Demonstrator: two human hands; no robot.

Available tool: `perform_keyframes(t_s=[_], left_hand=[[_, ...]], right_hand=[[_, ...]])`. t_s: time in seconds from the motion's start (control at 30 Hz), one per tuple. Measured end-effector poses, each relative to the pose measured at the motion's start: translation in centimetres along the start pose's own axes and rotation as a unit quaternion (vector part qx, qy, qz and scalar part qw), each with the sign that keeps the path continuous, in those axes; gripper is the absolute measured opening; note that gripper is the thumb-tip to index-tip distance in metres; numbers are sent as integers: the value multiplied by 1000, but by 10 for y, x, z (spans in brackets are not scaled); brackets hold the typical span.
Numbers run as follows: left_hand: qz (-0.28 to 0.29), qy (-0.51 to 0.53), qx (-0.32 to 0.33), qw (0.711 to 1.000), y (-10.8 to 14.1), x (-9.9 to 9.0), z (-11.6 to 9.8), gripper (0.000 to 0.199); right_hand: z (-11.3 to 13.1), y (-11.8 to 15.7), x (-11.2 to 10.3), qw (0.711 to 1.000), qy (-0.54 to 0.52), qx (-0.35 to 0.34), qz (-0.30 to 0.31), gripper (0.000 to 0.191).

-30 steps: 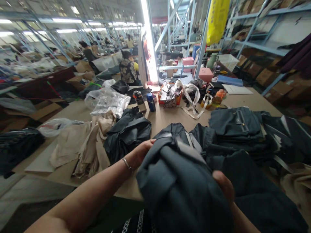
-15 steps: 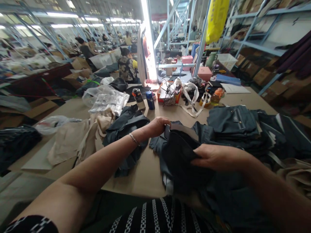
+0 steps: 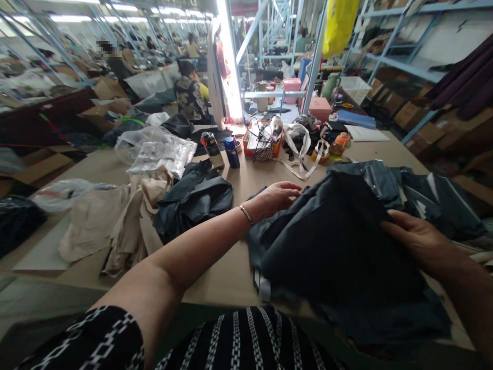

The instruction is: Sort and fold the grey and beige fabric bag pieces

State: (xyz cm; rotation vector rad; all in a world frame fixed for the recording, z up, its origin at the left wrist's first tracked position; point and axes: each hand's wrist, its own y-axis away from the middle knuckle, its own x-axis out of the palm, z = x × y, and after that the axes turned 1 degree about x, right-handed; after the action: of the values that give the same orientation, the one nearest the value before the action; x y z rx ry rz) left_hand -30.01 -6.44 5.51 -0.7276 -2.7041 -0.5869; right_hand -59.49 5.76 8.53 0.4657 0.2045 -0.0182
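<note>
A large piece of dark grey cloth (image 3: 339,246) spreads over the front right of the table and hangs past its near edge. My right hand (image 3: 414,234) pinches its right side between thumb and fingers. At the cloth's upper left lies my left hand (image 3: 279,197), with a bracelet on the wrist; its fingers are stretched out and slightly apart, over the cloth. Left of it sits a crumpled dark garment (image 3: 194,198). Behind the cloth, on the right, is a stack of folded dark garments (image 3: 379,180).
Beige cloth (image 3: 96,218) and clear plastic bags (image 3: 164,154) lie on the left. Two bottles (image 3: 231,152), an orange box of small items (image 3: 262,140) and an orange-topped bottle (image 3: 339,144) stand at the back. A person (image 3: 191,95) sits beyond the table.
My right hand has moved right, and the bunched dark cloth is now spread wide. My left hand has let go of the cloth edge, opened and shifted slightly right. The view has turned slightly.
</note>
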Motion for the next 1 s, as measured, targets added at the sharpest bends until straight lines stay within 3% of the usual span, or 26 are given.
perform_keyframes(t_s=[0.07,0.13,0.2,0.23,0.3,0.4,0.47,0.53,0.6,0.7,0.83,1.0], left_hand=[[-92,-94,-34,991,-10,-23,24,13],[-163,-196,-69,965,-17,-44,54,9],[-187,-264,-99,941,-22,-53,86,7],[-184,-288,-111,933,-26,-52,101,7],[-171,-352,-126,912,-36,-43,128,7],[-153,-453,-112,871,-58,-21,156,19],[-150,-511,-102,840,-73,-9,166,37],[-149,-551,-116,813,-85,-3,171,49],[-141,-574,-141,794,-92,-3,174,43],[-130,-584,-156,786,-94,-10,176,23],[-140,-568,-118,802,-82,-31,171,14],[-171,-509,-83,839,-48,-54,165,19]], right_hand=[[-32,8,-45,988,55,40,-141,31],[-66,15,-84,964,136,43,-224,31],[-93,21,-104,923,253,10,-290,36],[-103,23,-103,900,308,-9,-310,38],[-113,23,-80,878,367,-43,-304,41],[-113,8,-2,921,301,-147,-200,33],[-111,-11,58,941,244,-218,-82,26],[-112,-30,107,951,198,-239,-5,23],[-116,-44,139,956,168,-238,32,21],[-125,-53,153,969,122,-212,34,20],[-137,-64,142,983,75,-167,3,27],[-135,-129,148,978,146,-143,-40,36]])
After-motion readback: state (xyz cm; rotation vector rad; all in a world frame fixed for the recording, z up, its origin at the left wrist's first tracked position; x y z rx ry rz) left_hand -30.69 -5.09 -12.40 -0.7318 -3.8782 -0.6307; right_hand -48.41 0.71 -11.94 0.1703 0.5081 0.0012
